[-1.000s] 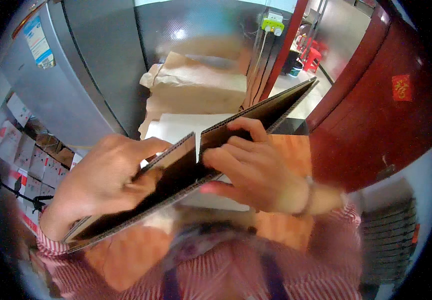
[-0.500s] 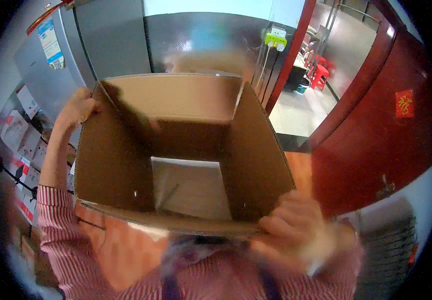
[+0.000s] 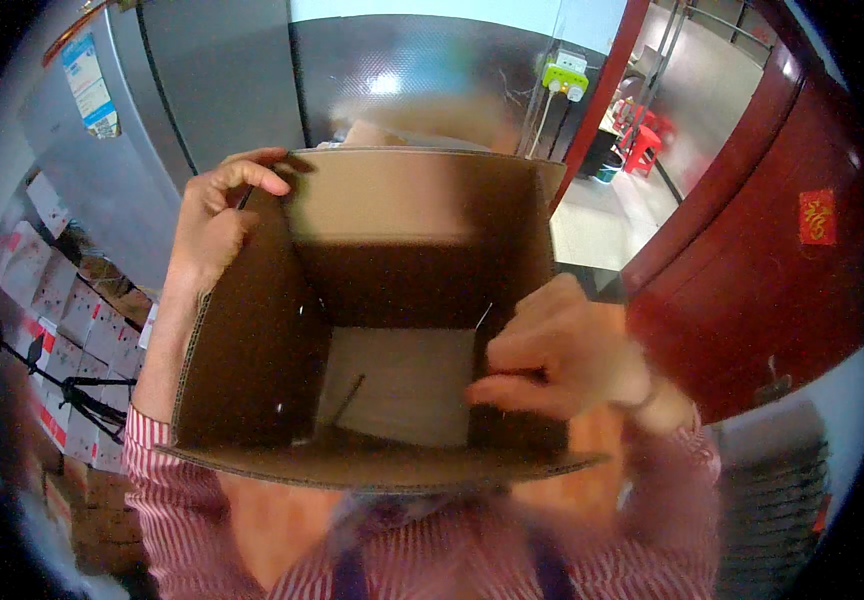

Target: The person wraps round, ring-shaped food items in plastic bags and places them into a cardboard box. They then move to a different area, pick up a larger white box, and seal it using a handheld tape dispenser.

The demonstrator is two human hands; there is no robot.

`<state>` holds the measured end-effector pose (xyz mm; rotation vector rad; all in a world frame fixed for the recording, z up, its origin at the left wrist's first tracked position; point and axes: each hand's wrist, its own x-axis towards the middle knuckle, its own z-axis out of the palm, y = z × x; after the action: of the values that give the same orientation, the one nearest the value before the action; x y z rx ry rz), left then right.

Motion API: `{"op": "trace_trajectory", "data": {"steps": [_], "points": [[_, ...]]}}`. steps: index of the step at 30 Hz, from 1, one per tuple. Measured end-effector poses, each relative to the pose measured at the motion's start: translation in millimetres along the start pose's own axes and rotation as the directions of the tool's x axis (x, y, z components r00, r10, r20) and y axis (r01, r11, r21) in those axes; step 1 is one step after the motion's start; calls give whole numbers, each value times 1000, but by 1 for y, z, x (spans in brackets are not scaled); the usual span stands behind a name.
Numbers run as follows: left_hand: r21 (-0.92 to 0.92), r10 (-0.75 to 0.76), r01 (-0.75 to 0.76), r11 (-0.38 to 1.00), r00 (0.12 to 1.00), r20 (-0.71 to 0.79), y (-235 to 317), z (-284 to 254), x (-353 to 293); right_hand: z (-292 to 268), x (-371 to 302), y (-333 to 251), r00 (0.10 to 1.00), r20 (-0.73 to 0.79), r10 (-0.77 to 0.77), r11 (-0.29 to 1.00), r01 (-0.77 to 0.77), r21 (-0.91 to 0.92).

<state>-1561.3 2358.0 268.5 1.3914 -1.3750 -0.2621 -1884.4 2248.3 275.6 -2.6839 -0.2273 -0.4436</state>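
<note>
An open brown cardboard box (image 3: pixel 257 350) fills the middle of the view, its mouth toward me and its walls standing up. Nothing bulky lies inside; a short dark line crosses its pale bottom, and I cannot tell if it is a slit or a strip. My left hand (image 3: pixel 217 220) grips the far left corner, with the index finger stretched over the rim. Over the right wall, my right hand (image 3: pixel 562 350) is curled, closed on the cardboard and slightly blurred.
A grey refrigerator (image 3: pixel 82 190) stands at the left, above stacked white-and-red cartons (image 3: pixel 82 330) and a black stand (image 3: pixel 92 400). Right of the box are a dark red door (image 3: pixel 732 310) and a doorway with red stools (image 3: pixel 642 150) beyond. A green power strip (image 3: pixel 564 78) hangs on the wall.
My left hand has shifted right and its index finger now reaches over the rim. The right hand has moved up from the near right corner onto the right wall, which has swung inward.
</note>
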Motion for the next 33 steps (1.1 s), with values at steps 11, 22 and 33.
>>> {"op": "trace_trajectory", "data": {"steps": [11, 22, 33], "points": [[-55, 200, -196, 979, 975, 99, 9, 32, 3, 143, 27, 40, 990, 136, 18, 983, 7, -182], [209, 314, -658, 724, 584, 749, -60, 147, -19, 133, 16, 28, 984, 82, -161, 912, 180, -369], [362, 265, -678, 640, 636, 725, -47, 151, -41, 38, 23, -118, 946, -132, 295, 849, -323, -418]]}}
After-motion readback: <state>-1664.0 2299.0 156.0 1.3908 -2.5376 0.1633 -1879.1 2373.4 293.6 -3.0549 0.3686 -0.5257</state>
